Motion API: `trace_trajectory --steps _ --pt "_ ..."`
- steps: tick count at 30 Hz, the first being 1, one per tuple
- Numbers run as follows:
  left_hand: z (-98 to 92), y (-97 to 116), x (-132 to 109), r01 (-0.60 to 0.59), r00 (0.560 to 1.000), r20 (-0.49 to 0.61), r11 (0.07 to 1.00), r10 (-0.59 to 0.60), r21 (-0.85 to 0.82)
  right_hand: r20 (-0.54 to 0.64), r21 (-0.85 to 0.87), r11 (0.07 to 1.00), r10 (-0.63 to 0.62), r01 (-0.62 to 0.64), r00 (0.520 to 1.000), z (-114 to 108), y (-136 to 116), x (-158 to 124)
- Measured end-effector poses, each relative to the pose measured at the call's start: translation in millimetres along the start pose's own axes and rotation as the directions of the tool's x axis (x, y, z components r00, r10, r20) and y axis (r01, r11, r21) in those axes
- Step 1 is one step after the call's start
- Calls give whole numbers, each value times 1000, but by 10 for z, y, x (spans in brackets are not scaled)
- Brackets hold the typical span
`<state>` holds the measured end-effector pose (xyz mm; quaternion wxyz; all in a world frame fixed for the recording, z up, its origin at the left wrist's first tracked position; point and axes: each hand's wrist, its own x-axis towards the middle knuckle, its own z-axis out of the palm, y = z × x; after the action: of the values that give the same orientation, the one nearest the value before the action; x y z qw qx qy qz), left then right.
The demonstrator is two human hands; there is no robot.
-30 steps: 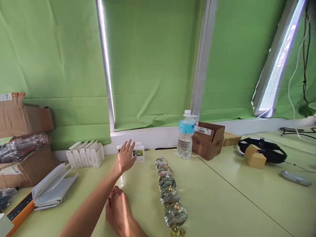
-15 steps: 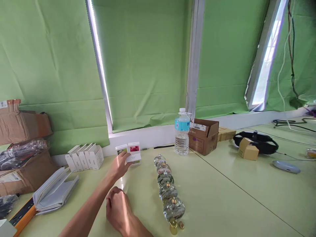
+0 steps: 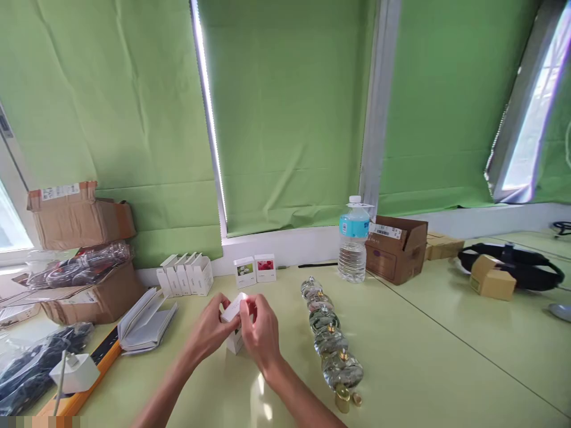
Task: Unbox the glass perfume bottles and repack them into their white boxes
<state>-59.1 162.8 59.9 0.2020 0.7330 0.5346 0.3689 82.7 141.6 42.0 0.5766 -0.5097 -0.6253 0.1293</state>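
A small white box (image 3: 235, 340) with a printed picture low on its side is between my hands, just above or on the table. My left hand (image 3: 214, 326) grips it from the left, fingers closed. My right hand (image 3: 262, 334) pinches its top edge from the right; part of the box is hidden behind these fingers. Beyond stand two similar boxes, one with a green-and-white picture (image 3: 245, 275) and one with a red picture (image 3: 266, 270). To the right runs a row of round glass bottles (image 3: 332, 342), with a gold cap (image 3: 342, 397) at its near end.
A water bottle (image 3: 354, 249) and a brown carton (image 3: 397, 249) stand by the wall. White boxes (image 3: 187, 276) in a row and an open notebook (image 3: 145, 324) lie left. Stacked cartons (image 3: 82, 223) and a power strip (image 3: 104, 351) are farther left; a black headset (image 3: 526, 267) is right.
My left hand has brought a white box nearer from beside the two picture boxes. My right hand has risen and now touches that box. The view has turned left.
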Motion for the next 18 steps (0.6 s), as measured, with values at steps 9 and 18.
trace_trajectory --steps 9,18 --pt "-204 52 -38 105 862 504 955 52 -278 420 -127 970 241 -206 875 -189 -11 272" --pt "-158 56 -34 -46 946 313 989 89 -142 622 -82 926 336 -368 707 -422 -131 375"
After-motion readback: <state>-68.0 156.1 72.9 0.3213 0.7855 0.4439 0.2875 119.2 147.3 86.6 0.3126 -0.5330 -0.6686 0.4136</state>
